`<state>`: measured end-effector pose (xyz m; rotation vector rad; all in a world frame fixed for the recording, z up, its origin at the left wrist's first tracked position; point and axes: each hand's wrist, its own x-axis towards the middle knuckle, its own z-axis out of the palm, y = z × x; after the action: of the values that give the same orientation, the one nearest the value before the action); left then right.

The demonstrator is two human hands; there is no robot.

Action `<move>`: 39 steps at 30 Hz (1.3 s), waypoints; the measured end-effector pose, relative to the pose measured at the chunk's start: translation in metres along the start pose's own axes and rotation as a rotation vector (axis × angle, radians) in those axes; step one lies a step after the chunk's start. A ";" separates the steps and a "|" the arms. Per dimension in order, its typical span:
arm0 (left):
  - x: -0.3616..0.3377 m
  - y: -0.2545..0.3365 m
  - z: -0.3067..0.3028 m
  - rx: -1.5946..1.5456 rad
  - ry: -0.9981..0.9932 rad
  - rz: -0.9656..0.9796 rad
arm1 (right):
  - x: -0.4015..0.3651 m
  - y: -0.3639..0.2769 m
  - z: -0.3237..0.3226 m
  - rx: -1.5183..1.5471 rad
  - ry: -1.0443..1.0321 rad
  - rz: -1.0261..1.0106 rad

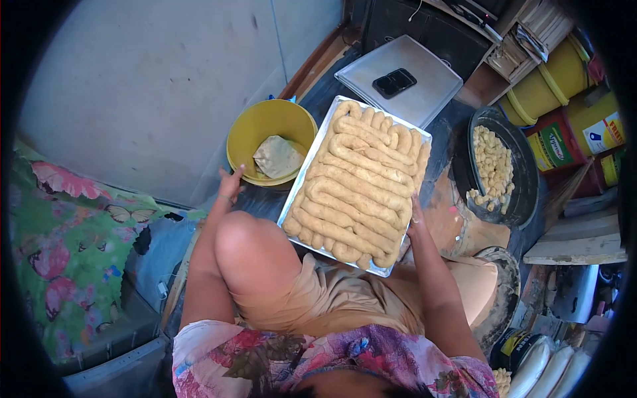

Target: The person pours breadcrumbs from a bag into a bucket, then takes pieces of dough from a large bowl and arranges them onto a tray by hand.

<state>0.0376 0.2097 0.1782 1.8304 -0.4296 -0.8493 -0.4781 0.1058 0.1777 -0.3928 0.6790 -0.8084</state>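
Nearest the camera is the floral shirt (292, 358), with tan shorts (332, 295) beyond it and a bare knee (249, 249) raised beside the near left corner of the tray (285, 211). The tray lies at a slant in front of the lap and carries long, pale brown dough rolls (361, 179), packed in winding rows from its far edge to its near edge, some resting over others. The right hand (415, 217) grasps the tray's right edge, nearer the near right corner than the far one. The left hand (231, 184) is released, its fingers apart at the near left rim of the yellow bucket (235, 156); whether they touch the rim is hard to tell. Inside the bucket sits a pale bag (277, 156). Past the tray's far edge is a flat metal sheet (424, 86), with a black phone (394, 83) on it. Well beyond the tray's right edge, a black basin (529, 192) holds small dough pieces (494, 162), and lidded pails (541, 96) stand farther off by a shelf (507, 56).
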 end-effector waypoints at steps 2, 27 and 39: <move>0.013 0.003 -0.012 0.451 0.170 0.220 | 0.000 -0.002 -0.006 -0.101 0.051 -0.055; -0.202 -0.040 0.092 -1.042 -0.193 -0.427 | 0.077 -0.074 -0.011 -0.218 0.255 -0.133; -0.230 -0.011 0.083 -0.844 -0.224 -0.182 | 0.080 -0.075 0.018 -0.085 0.257 -0.263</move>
<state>-0.1815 0.3058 0.2309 1.0040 -0.0123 -1.1463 -0.4649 -0.0024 0.2006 -0.4661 0.9153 -1.0942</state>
